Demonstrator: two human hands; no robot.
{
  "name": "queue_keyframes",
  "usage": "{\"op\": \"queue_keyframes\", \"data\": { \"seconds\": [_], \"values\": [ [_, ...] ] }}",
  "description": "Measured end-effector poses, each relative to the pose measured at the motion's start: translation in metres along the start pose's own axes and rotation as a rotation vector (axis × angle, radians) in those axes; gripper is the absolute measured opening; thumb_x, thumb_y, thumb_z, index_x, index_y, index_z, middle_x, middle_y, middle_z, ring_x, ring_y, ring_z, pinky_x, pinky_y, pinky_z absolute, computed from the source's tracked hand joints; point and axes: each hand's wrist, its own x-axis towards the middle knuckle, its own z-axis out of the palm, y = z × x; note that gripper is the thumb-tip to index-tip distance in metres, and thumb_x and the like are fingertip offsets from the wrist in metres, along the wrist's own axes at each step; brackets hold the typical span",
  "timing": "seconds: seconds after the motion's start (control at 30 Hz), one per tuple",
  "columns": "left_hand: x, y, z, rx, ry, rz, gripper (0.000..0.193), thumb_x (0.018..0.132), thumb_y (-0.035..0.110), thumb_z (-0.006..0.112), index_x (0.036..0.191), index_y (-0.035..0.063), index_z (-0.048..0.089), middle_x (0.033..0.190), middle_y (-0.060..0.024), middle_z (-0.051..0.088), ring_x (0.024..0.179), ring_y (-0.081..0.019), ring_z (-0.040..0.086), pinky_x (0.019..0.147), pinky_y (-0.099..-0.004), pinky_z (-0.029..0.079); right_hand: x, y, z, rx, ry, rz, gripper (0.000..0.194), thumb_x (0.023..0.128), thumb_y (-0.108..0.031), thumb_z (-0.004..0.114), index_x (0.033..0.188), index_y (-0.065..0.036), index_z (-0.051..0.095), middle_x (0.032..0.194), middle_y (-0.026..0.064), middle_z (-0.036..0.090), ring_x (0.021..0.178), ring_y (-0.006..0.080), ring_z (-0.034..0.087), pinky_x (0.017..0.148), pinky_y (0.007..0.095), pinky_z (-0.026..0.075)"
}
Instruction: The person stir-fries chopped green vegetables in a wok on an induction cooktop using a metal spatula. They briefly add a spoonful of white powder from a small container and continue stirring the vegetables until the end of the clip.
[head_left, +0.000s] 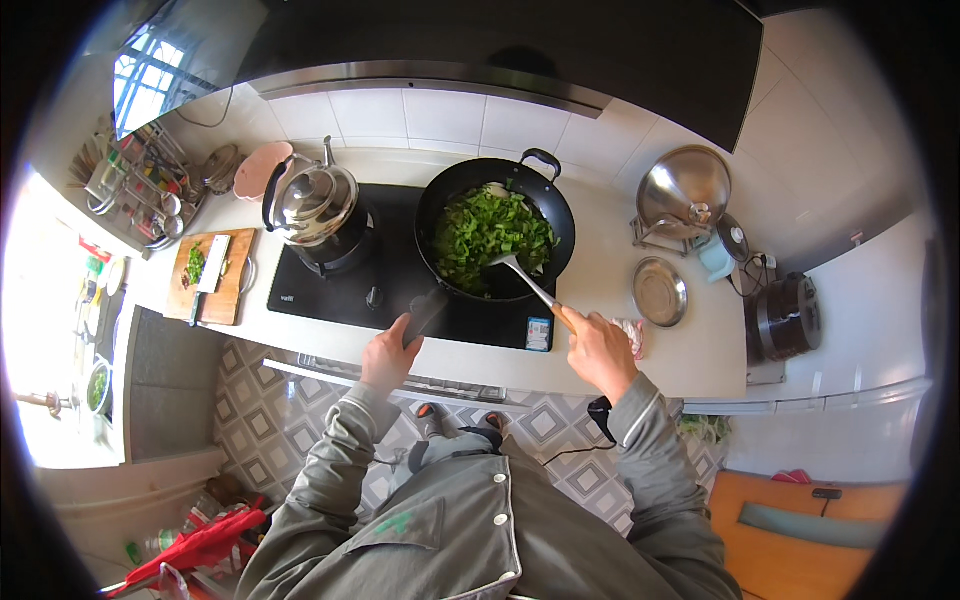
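Observation:
A black wok (427, 225) stands on the right side of the black gas hob (397, 315), holding chopped leafy greens (495, 225) with a few pale pieces among them. My left hand (387, 355) is closed around the wok's long dark handle (426, 313), which looks slightly blurred. In my right hand (600, 351) is the wooden grip of a metal spatula (529, 277). Its blade reaches into the near right part of the greens and is partly covered by them.
Left of the wok, a steel kettle (315, 196) sits on the hob. A cleaver (214, 264) lies on the wooden cutting board (241, 251) beside chopped greens. To the right are a steel plate (660, 292), an upright pan lid (684, 184) and a dark electric cooker (787, 316). Overhead hangs a range hood (450, 75).

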Motion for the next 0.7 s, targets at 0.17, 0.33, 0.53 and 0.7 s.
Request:
{"op": "queue_keyframes", "data": {
  "seconds": [0.17, 0.33, 0.53, 0.7],
  "values": [
    [0.000, -0.001, 0.001, 0.025, -0.001, -0.004, 0.048, 0.092, 0.032, 0.071, 0.133, 0.0104, 0.060, 0.087, -0.0229, 0.071, 0.082, -0.0433, 0.070, 0.073, -0.0481, 0.054, 0.003, 0.041, -0.031, 0.156, -0.109, 0.129, 0.039, 0.091, -0.017, 0.065, 0.128, -0.010, 0.066, 0.101, 0.0200, 0.070, 0.091, 0.0427, 0.067, 0.084, 0.0476, 0.053],
    [-0.001, -0.001, 0.001, 0.041, -0.051, -0.039, 0.051, 0.093, 0.037, 0.068, 0.135, 0.0112, 0.057, 0.093, -0.0211, 0.072, 0.087, -0.0417, 0.070, 0.076, -0.0486, 0.055, 0.011, 0.072, -0.053, 0.560, -0.164, 0.380, 0.042, 0.096, -0.020, 0.057, 0.134, -0.003, 0.060, 0.084, 0.0129, 0.070, 0.069, 0.0238, 0.066, 0.064, 0.0390, 0.051],
    [0.001, -0.002, -0.001, 0.026, -0.056, -0.021, 0.051, 0.094, 0.039, 0.068, 0.135, 0.0112, 0.057, 0.094, -0.0196, 0.073, 0.089, -0.0408, 0.070, 0.077, -0.0493, 0.055, 0.064, 0.080, 0.024, 0.778, -0.145, 0.590, 0.042, 0.102, -0.020, 0.048, 0.140, -0.004, 0.053, 0.078, 0.0058, 0.062, 0.056, 0.0136, 0.056, 0.047, 0.0318, 0.044],
    [0.002, -0.002, 0.000, 0.029, -0.064, -0.025, 0.051, 0.094, 0.039, 0.068, 0.135, 0.0114, 0.057, 0.093, -0.0194, 0.073, 0.089, -0.0409, 0.070, 0.077, -0.0491, 0.055, 0.106, 0.054, 0.086, 1.186, -0.170, 0.611, 0.036, 0.105, -0.022, 0.045, 0.137, -0.007, 0.051, 0.074, 0.0018, 0.052, 0.048, 0.0095, 0.046, 0.038, 0.0286, 0.037]
  ]
}}
